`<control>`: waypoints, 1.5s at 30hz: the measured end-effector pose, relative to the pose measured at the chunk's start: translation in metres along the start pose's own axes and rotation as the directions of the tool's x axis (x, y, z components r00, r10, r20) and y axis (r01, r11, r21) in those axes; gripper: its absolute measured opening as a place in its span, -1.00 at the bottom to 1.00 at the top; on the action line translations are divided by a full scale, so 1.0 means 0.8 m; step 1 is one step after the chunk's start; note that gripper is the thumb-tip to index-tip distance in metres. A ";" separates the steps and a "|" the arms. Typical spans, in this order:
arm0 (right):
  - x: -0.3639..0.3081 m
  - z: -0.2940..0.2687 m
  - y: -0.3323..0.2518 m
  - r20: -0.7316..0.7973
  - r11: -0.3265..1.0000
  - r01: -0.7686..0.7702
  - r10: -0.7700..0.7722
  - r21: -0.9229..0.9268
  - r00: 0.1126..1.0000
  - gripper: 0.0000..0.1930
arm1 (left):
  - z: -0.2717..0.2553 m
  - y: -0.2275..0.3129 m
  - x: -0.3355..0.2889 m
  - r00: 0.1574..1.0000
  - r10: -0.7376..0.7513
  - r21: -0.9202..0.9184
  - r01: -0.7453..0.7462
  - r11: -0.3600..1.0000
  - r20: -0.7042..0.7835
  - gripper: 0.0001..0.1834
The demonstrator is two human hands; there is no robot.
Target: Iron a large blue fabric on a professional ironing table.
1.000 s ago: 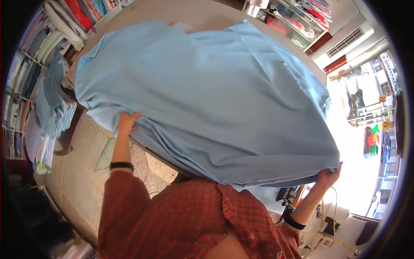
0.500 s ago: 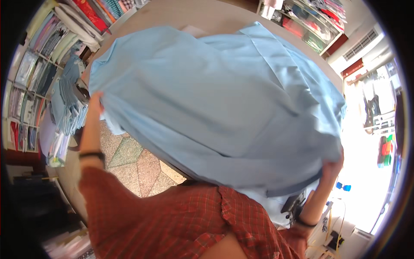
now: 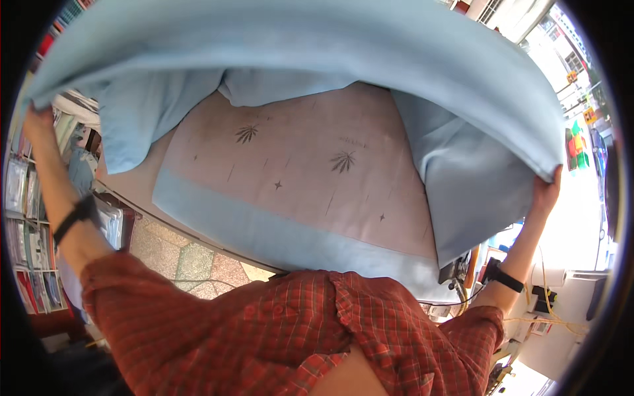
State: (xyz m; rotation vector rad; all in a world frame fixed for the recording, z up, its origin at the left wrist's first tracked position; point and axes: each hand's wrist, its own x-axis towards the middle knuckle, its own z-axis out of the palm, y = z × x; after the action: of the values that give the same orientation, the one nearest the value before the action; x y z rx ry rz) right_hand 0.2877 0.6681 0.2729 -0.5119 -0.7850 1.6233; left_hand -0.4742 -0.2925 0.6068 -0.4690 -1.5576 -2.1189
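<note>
shelved packages (image 3: 18, 181), speckled paved floor (image 3: 195, 263)

Strong light comes from the right, bleaching that side to white glare. A raised blue cloth (image 3: 317, 36) looks slightly soft, shaded beneath its fold. Fisheye distortion bows the counter (image 3: 139, 188); black corners ring the view, and the lower left seems too dim to read.
</note>
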 end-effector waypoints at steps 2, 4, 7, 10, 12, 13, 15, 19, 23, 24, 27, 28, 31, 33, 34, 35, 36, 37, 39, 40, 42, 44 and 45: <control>-0.082 0.032 -0.024 -0.101 0.949 -0.080 0.052 -0.303 0.993 -0.57 | 0.007 -0.237 -0.119 0.908 -0.280 0.102 0.325 0.940 -0.310 -0.58; -0.092 -0.001 0.041 -0.104 0.908 -0.284 0.264 -0.307 0.959 -0.65 | -0.117 -0.293 -0.155 0.884 -0.379 0.084 0.414 0.906 -0.272 -0.74; -0.117 -0.040 0.111 -0.311 0.709 -0.540 0.442 -0.453 0.841 -0.80 | -0.190 -0.414 -0.257 0.808 -0.461 0.232 0.559 0.796 -0.367 -0.82; -0.141 -0.089 0.181 -0.376 0.624 -0.630 0.505 -0.463 0.777 -0.80 | -0.236 -0.470 -0.330 0.592 -0.670 0.089 0.775 0.625 -0.448 -0.61; -0.166 -0.097 0.175 -0.466 0.569 -0.607 0.392 -0.555 0.793 -0.81 | -0.177 -0.541 -0.454 0.468 -0.772 -0.210 0.780 0.590 -0.430 -0.48; -0.173 -0.107 0.176 -0.456 0.553 -0.623 0.424 -0.553 0.782 -0.81 | -0.168 -0.539 -0.486 0.382 -0.827 -0.171 0.859 0.482 -0.412 -0.48; -0.186 -0.122 0.192 -0.438 0.527 -0.649 0.480 -0.549 0.760 -0.80 | -0.168 -0.527 -0.546 0.240 -0.847 -0.122 0.935 0.333 -0.474 -0.47; -0.196 -0.138 0.214 -0.380 0.497 -0.627 0.512 -0.600 0.770 -0.81 | -0.170 -0.508 -0.603 0.347 -0.798 0.252 0.935 0.251 -0.493 -0.52; -0.215 -0.119 0.234 -0.393 0.565 -0.598 0.452 -0.568 0.801 -0.85 | -0.113 -0.490 -0.612 0.294 -0.875 0.290 0.938 0.188 -0.385 -0.63; -0.199 -0.129 0.235 -0.411 0.547 -0.601 0.439 -0.583 0.799 -0.85 | -0.112 -0.493 -0.611 0.347 -0.846 0.274 0.929 0.250 -0.404 -0.65; -0.183 -0.140 0.222 -0.432 0.517 -0.569 0.370 -0.640 0.823 -0.78 | -0.091 -0.476 -0.610 0.521 -0.781 0.332 0.845 0.418 -0.343 -0.69; -0.183 -0.118 0.222 -0.434 0.504 -0.556 0.349 -0.661 0.831 -0.79 | -0.077 -0.457 -0.608 0.619 -0.703 0.391 0.779 0.490 -0.352 -0.70; -0.180 -0.099 0.205 -0.438 0.466 -0.549 0.333 -0.693 0.835 -0.81 | -0.088 -0.435 -0.592 0.695 -0.635 0.248 0.716 0.652 -0.336 -0.69; -0.186 -0.090 0.192 -0.442 0.388 -0.542 0.320 -0.745 0.838 -0.81 | -0.113 -0.427 -0.582 0.738 -0.555 0.320 0.670 0.670 -0.383 -0.65; -0.194 -0.090 0.197 -0.452 0.385 -0.548 0.315 -0.743 0.834 -0.81 | -0.121 -0.429 -0.584 0.736 -0.562 0.325 0.673 0.664 -0.377 -0.65; -0.201 -0.094 0.200 -0.449 0.323 -0.547 0.332 -0.772 0.829 -0.80 | -0.131 -0.435 -0.593 0.737 -0.528 0.322 0.666 0.673 -0.422 -0.65; -0.207 -0.100 0.206 -0.445 0.261 -0.543 0.352 -0.798 0.823 -0.79 | -0.144 -0.441 -0.601 0.737 -0.490 0.321 0.656 0.682 -0.465 -0.65; -0.214 -0.115 0.220 -0.470 0.291 -0.578 0.364 -0.763 0.804 -0.79 | -0.162 -0.447 -0.601 0.742 -0.496 0.325 0.654 0.684 -0.451 -0.65; -0.226 -0.134 0.231 -0.520 0.228 -0.662 0.460 -0.714 0.720 -0.79 | -0.185 -0.449 -0.606 0.394 -0.796 -0.028 0.889 0.456 -0.460 -0.62; -0.230 -0.136 0.232 -0.526 0.229 -0.664 0.454 -0.712 0.719 -0.79 | -0.186 -0.450 -0.615 0.391 -0.800 -0.026 0.892 0.451 -0.455 -0.62; -0.240 -0.135 0.222 -0.513 0.320 -0.674 0.461 -0.665 0.725 -0.77 | -0.135 -0.444 -0.645 0.215 -0.806 0.017 0.969 0.247 -0.551 -0.59; -0.240 -0.136 0.217 -0.511 0.329 -0.687 0.481 -0.647 0.712 -0.74 | -0.101 -0.427 -0.654 0.260 -0.837 0.131 0.966 0.224 -0.482 -0.61; -0.239 -0.136 0.218 -0.496 0.390 -0.676 0.470 -0.626 0.730 -0.75 | -0.094 -0.421 -0.656 0.299 -0.860 0.242 0.947 0.213 -0.414 -0.62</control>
State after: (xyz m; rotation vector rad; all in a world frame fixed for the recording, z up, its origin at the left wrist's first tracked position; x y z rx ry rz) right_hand 0.2848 0.4919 0.0539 -1.7875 -1.2103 1.7122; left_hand -0.2231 -0.1935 0.0395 1.1591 -2.4600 -2.2011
